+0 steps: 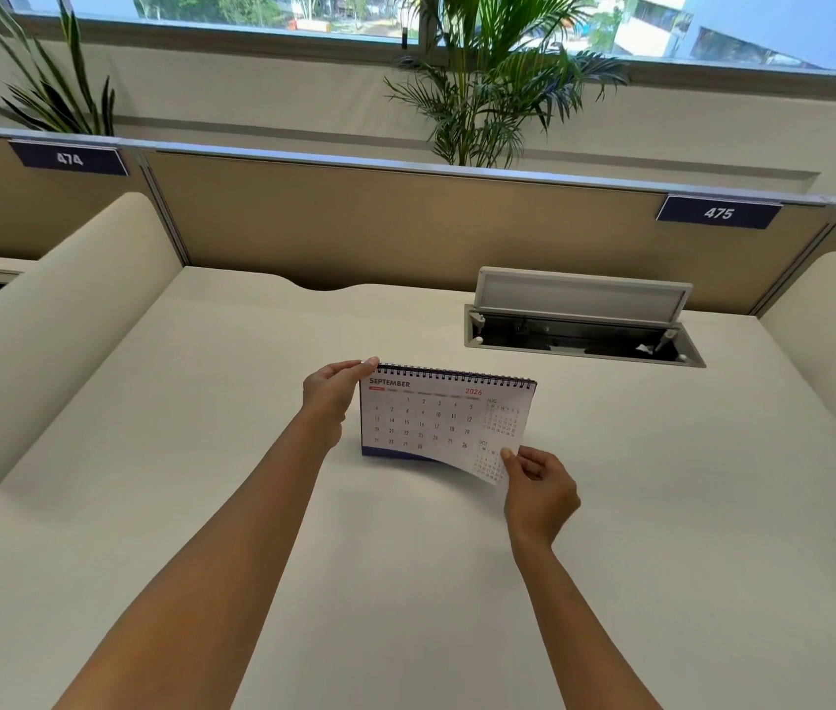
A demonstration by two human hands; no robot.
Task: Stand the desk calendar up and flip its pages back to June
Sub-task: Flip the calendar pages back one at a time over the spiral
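Note:
A spiral-bound desk calendar (431,417) stands upright in the middle of the white desk (200,504), its front page reading SEPTEMBER 2026. My left hand (331,392) grips the calendar's upper left corner by the wire binding. My right hand (538,486) pinches the lower right corner of the front page between thumb and fingers. That corner is lifted and curled away from the dark blue base.
An open cable hatch (579,320) with a raised grey lid sits in the desk behind and right of the calendar. Tan partition panels (405,222) with number plates 474 and 475 close the back. Rounded side dividers (62,310) flank the desk. Palm plants stand beyond.

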